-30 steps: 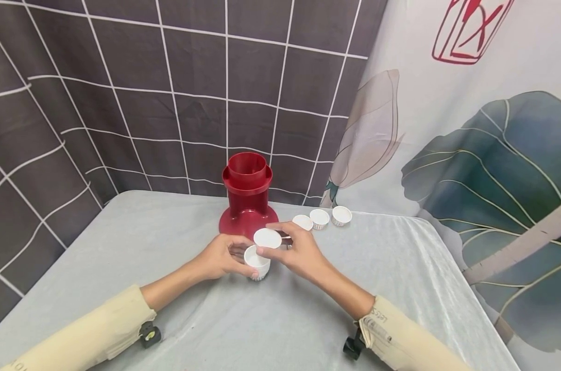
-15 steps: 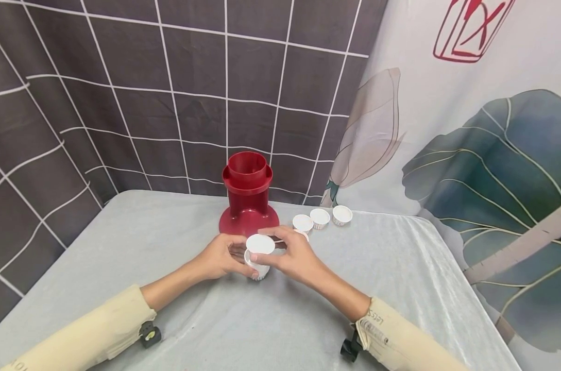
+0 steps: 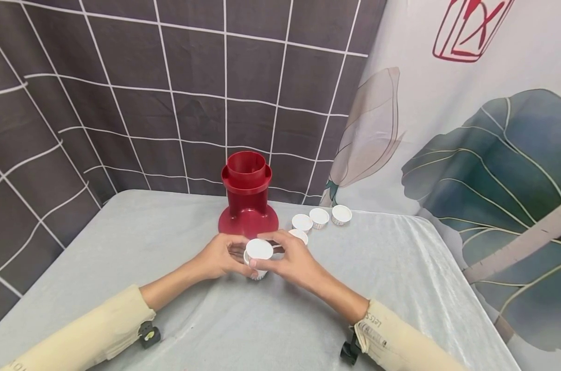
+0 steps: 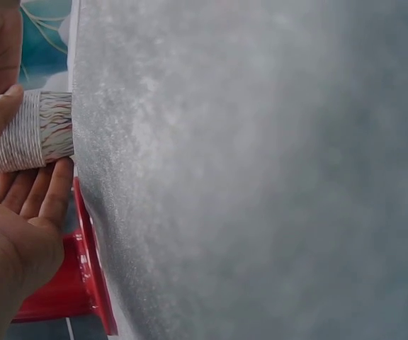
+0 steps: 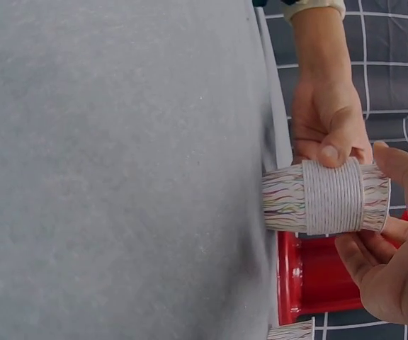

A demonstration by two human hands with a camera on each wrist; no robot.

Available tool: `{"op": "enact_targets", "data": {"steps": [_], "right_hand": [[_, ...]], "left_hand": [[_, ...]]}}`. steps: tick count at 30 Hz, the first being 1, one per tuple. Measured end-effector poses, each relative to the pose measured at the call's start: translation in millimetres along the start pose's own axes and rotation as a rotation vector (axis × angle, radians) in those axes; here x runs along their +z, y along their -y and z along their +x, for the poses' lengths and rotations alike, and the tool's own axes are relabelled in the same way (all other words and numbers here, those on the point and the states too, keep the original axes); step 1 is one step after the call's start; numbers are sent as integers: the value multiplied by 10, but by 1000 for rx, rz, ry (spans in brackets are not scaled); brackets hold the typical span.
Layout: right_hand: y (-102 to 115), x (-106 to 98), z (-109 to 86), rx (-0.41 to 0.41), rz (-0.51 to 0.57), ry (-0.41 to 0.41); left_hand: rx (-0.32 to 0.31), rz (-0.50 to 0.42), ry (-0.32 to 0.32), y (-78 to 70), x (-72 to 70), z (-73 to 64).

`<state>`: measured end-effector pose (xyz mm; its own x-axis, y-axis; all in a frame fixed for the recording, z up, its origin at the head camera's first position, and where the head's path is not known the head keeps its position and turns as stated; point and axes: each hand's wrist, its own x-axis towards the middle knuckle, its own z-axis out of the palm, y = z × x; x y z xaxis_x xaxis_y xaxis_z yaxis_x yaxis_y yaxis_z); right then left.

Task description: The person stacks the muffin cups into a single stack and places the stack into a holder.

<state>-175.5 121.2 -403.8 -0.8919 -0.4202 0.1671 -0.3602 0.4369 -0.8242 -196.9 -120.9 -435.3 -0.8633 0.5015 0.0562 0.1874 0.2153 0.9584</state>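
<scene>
My left hand (image 3: pixel 221 257) holds a nested stack of white paper baking cups (image 5: pixel 331 198) upright on the table, thumb on one side and fingers on the other. Ribbed rims crowd the stack's middle, and its fluted foot carries a coloured squiggle pattern. With thumb and fingers, my right hand (image 3: pixel 291 257) grips one more baking cup (image 3: pixel 259 249) by its rim. That cup sits partly inside the top of the stack, a band of its fluted side showing above the rims in the right wrist view. The head view hides most of the stack behind it.
Just behind the hands stands a red plastic stand (image 3: pixel 247 201) with an open round tube on a wide foot. Several single baking cups (image 3: pixel 319 217) stand to the right of it, one (image 3: pixel 299 236) close behind my right hand. Grey cloth covers the table (image 3: pixel 243 324).
My right hand has moved left and down with its baking cup, from above right of the stack into its mouth. The left hand has stayed put around the stack.
</scene>
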Motion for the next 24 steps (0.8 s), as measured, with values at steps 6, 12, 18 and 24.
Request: {"op": "enact_targets", "data": {"steps": [6, 12, 18, 24], "right_hand": [[-18, 18, -18, -1, -37, 12], [-27, 20, -34, -15, -31, 26], [-42, 33, -44, -28, -23, 26], [-53, 40, -35, -57, -70, 26]], "left_hand": [[5, 13, 5, 0, -12, -6], [14, -3, 4, 9, -8, -10], [13, -24, 5, 7, 2, -7], [1, -12, -1, 5, 0, -14]]}}
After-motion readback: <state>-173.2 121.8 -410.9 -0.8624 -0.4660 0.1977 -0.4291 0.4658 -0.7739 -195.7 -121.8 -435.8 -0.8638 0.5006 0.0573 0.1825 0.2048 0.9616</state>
